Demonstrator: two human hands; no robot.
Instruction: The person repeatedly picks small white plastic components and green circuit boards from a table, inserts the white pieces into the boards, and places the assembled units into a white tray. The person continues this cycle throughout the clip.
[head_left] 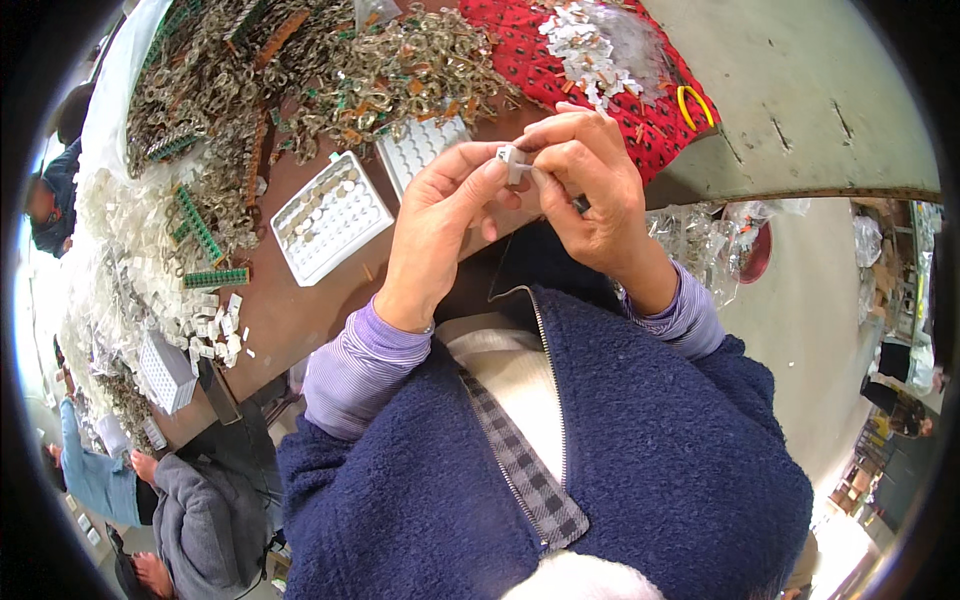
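My left hand (pixel 450 205) is closed, its thumb and index finger pinching a small white plastic piece (pixel 511 158) above the table's near edge. My right hand (pixel 595 180) meets it from the right, thumb and forefinger pressed together at the piece's side. A thin pale bit shows between those fingertips, too small to name. Something dark shows below the right fingers; I cannot tell what it is. Left of my hands lies a white tray (pixel 345 245) partly filled with round silvery discs. A second white tray (pixel 405 165) with round pockets sits behind my left hand.
Metal parts (pixel 410 65) lie heaped at the back, with green strips (pixel 200 225) among them. White plastic pieces (pixel 110 250) pile up at the left. A red spotted cloth (pixel 510 45) bears white scraps and a yellow loop (pixel 692 105). Another person in grey (pixel 205 515) sits lower left.
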